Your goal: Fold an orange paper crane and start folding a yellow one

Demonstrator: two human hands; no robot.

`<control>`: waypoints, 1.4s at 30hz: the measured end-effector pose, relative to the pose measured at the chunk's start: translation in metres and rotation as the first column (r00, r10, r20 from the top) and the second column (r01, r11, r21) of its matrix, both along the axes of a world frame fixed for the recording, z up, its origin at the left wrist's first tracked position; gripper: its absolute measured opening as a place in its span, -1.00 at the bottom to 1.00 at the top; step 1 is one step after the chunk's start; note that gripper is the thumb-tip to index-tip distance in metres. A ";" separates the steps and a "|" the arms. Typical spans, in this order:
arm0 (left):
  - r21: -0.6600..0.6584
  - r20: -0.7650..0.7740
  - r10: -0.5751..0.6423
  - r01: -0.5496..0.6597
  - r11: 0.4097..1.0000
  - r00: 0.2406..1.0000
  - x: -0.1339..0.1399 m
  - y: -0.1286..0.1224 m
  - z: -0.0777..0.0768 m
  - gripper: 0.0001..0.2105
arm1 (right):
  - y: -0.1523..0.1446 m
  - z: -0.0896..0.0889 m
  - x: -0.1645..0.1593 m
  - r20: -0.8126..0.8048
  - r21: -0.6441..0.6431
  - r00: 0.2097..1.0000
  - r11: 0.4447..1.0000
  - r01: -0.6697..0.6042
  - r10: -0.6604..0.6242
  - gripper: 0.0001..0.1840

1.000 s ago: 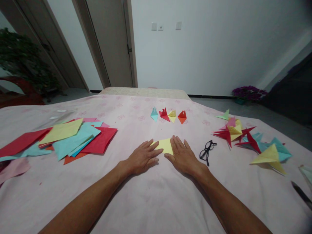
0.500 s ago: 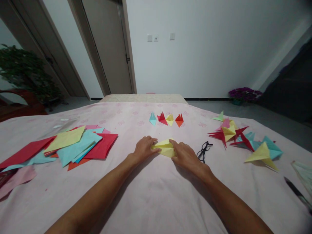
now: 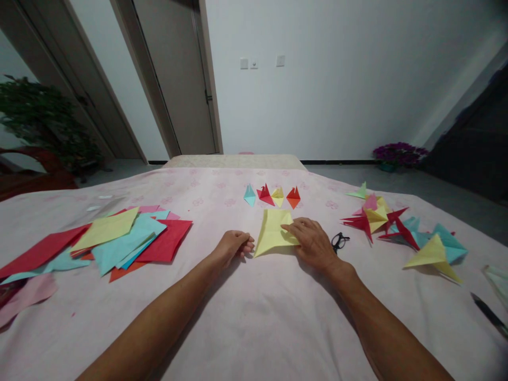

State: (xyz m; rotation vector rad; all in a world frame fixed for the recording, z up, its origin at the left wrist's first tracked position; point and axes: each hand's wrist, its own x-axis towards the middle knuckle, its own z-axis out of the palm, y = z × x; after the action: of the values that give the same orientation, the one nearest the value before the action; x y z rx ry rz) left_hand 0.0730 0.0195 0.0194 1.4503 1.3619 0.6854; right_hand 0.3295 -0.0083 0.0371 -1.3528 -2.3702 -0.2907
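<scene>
A yellow square sheet of paper (image 3: 273, 230), creased and unfolded, lies on the cloth in front of me with its near edge slightly raised. My right hand (image 3: 313, 241) grips its right side, the index finger stretched over the top of the sheet. At the lower left corner of the paper is my left hand (image 3: 236, 246), its fingers curled in and the thumb against them; nothing shows in it. Beyond the sheet stands a short row of small folded paper cranes: a blue one (image 3: 249, 195), a red one (image 3: 265, 194), a yellow one (image 3: 278, 196) and an orange-red one (image 3: 293, 197).
Coloured paper sheets (image 3: 130, 238) lie piled at the left. Black-handled scissors (image 3: 339, 242) are partly hidden behind my right hand. Several larger folded paper pieces (image 3: 431, 251) sit at the right, with a black pen-like object (image 3: 488, 315) nearer me. A pink patterned cloth (image 3: 254, 328) covers the table.
The yellow paper, folded into a narrow shape before, is now opened into a square sheet. My left hand has come off it and moved slightly nearer me; my right hand has shifted right.
</scene>
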 end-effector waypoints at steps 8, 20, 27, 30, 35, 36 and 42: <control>0.068 0.130 0.070 -0.079 0.995 0.989 -0.008 -0.011 -0.006 -0.88 | -0.010 -0.008 -0.045 0.073 -0.071 0.994 0.994 -0.078 0.083 -0.68; 0.684 -0.692 0.090 0.610 0.400 0.717 -0.026 -0.002 -0.003 -0.81 | -0.012 0.004 -0.028 0.091 0.017 0.982 0.986 -0.167 0.165 -0.74; 0.652 -0.631 0.021 0.517 0.555 0.775 -0.031 -0.020 -0.018 -0.81 | -0.022 0.013 -0.041 0.123 -0.216 0.979 0.968 -0.131 0.160 -0.81; 0.637 -0.615 -0.005 0.501 0.585 0.788 -0.027 -0.028 -0.016 -0.81 | -0.023 0.020 -0.040 0.070 -0.389 0.997 0.921 0.011 0.017 -0.71; 0.617 -0.621 -0.031 0.512 0.598 0.784 -0.013 -0.033 -0.017 -0.87 | 0.000 0.009 -0.031 -0.042 -0.365 0.962 0.901 0.236 -0.269 -0.64; 0.611 -0.625 -0.035 0.516 0.601 0.780 -0.011 -0.033 -0.017 -0.87 | 0.007 0.002 -0.030 -0.068 -0.322 0.944 0.903 0.286 -0.323 -0.59; 0.603 -0.628 -0.100 0.564 0.564 0.771 -0.012 -0.029 -0.023 -0.78 | 0.044 -0.033 -0.023 -0.362 -0.492 0.832 0.844 0.211 -0.419 -0.23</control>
State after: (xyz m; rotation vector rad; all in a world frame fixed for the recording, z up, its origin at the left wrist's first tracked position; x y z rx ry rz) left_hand 0.0611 -0.0099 -0.0034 2.7201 1.1191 0.6438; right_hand 0.3067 0.0358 0.0046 -1.7936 -1.8527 0.4639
